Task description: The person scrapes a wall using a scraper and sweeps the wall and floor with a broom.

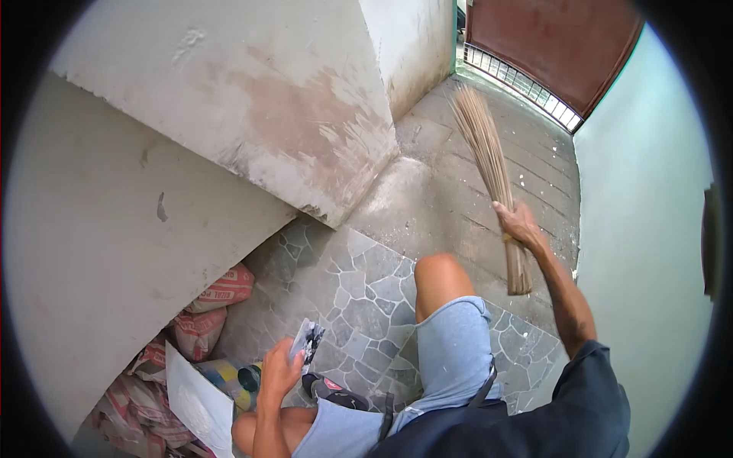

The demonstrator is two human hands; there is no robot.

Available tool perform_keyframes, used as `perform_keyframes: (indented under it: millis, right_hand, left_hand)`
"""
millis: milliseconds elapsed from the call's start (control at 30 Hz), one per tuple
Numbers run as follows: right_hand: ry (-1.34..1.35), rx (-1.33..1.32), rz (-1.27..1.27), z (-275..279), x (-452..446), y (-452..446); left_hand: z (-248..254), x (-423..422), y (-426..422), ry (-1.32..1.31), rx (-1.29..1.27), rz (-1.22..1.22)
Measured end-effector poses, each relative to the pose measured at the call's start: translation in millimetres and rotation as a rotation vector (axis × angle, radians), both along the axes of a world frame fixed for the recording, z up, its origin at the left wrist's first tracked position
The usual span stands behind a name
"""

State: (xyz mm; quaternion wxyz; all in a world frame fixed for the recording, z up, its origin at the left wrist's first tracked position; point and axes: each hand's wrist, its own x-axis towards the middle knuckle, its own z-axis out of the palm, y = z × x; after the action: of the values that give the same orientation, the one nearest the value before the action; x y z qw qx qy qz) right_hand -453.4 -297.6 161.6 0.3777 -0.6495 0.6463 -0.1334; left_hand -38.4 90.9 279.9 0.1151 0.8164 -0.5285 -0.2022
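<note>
My right hand (pixel 520 224) is closed around a stick broom (pixel 487 149), gripping it by the bound part near its butt end. The broom's bristles fan out up and away, over the concrete floor (pixel 450 198). Low on the left, my left hand (pixel 281 365) grips a small flat, pale piece with dark and white smears (pixel 308 340). Its exact kind I cannot make out. Beneath that hand lies stone-patterned tile floor (pixel 366 305).
Red-and-white sacks (pixel 202 328) are piled under the slanted wall (pixel 153 206) at left, beside a white board (pixel 200 404) and a colourful container (pixel 227 379). A patchy low wall (pixel 305 114) juts in ahead. A brown gate (pixel 550 46) stands at the back; a pale wall (pixel 641 191) borders the right.
</note>
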Motion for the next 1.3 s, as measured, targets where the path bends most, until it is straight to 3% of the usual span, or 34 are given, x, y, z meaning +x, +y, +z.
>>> perform_keyframes:
  millis: [100, 167, 200, 233, 367, 433, 500, 533, 600, 700, 800, 900, 1000, 1067, 1200, 1300]
  right_hand:
    - [-0.457, -0.167, -0.039, 77, 73, 43]
    - [-0.78, -0.075, -0.102, 122, 139, 70]
    - [-0.839, -0.136, -0.036, 131, 169, 79]
    - [-0.989, -0.021, 0.044, 168, 189, 94]
    - [-1.207, -0.597, 0.181, 160, 298, 129]
    - [-0.992, -0.368, 0.153, 108, 331, 134]
    - [-0.979, 0.003, -0.033, 23, 351, 153]
    - [-0.897, 0.278, -0.177, -48, 371, 170]
    - [-0.922, 0.724, -0.371, -105, 345, 180]
    - [-0.723, 0.137, -0.231, -76, 323, 201]
    - [-0.898, 0.178, -0.113, 22, 321, 186]
    - [-1.085, 0.088, 0.048, 68, 324, 167]
    - [-0.88, -0.064, 0.003, -6, 363, 156]
    - [-0.89, 0.194, -0.244, -55, 379, 166]
    - [-1.101, 0.73, -0.565, -72, 348, 163]
    - [-0.973, 0.373, -0.392, -73, 310, 174]
  left_hand:
    - [-4, 9, -1, -0.024, -0.004, 0.031]
    - [3, 17, -9, -0.046, -0.012, 0.069]
    - [9, 20, -12, -0.059, -0.005, 0.098]
    - [12, 23, -15, -0.072, 0.001, 0.127]
    - [19, 22, -12, -0.076, -0.038, 0.24]
    - [18, 19, -5, -0.062, -0.046, 0.232]
    - [19, 14, 2, -0.069, -0.046, 0.223]
    - [12, 19, 14, -0.102, -0.049, 0.189]
    - [11, 18, 18, -0.137, -0.024, 0.173]
    - [7, 23, 27, -0.182, 0.023, 0.153]
    - [18, 16, 17, -0.088, 0.03, 0.214]
    - [22, 15, 14, -0.095, -0.003, 0.203]
    - [25, 13, 18, -0.106, -0.025, 0.213]
    - [26, 11, 23, -0.089, -0.021, 0.26]
    - [23, 6, 48, -0.121, 0.041, 0.267]
    - [34, 1, 52, -0.161, 0.078, 0.253]
